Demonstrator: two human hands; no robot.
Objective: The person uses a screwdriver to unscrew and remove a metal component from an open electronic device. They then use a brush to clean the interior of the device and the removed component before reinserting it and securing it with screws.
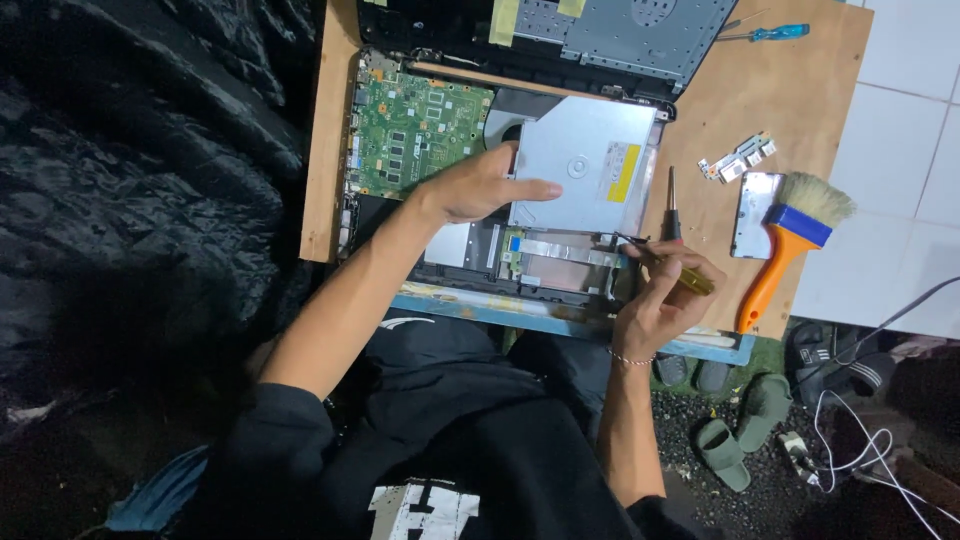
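Right now the left hand point(480, 187) lies flat and open in the centre of the frame, its fingers spread across the edge of the silver optical drive point(590, 160) that sits in the opened laptop chassis point(470, 245). The right hand point(665, 290), lower right of centre, is closed around a yellow-handled tool point(695, 282) whose dark tip points left toward the corner of the chassis, just below the drive. What the tip touches is too small to tell.

To the left of the drive lies the green circuit board point(420, 130). A second screwdriver point(672, 205) rests on the wooden board point(790, 110) just above the right hand, with an orange-handled brush point(795, 235) and a small metal cover plate point(752, 212) further right — and a blue screwdriver point(765, 33) at the upper edge.

To my eye the work calls for steady downward pressure from the flat hand so the drive does not shift, and a tool tip kept square to its target — a slip could scratch the flat ribbon cable point(565, 250) nearby.
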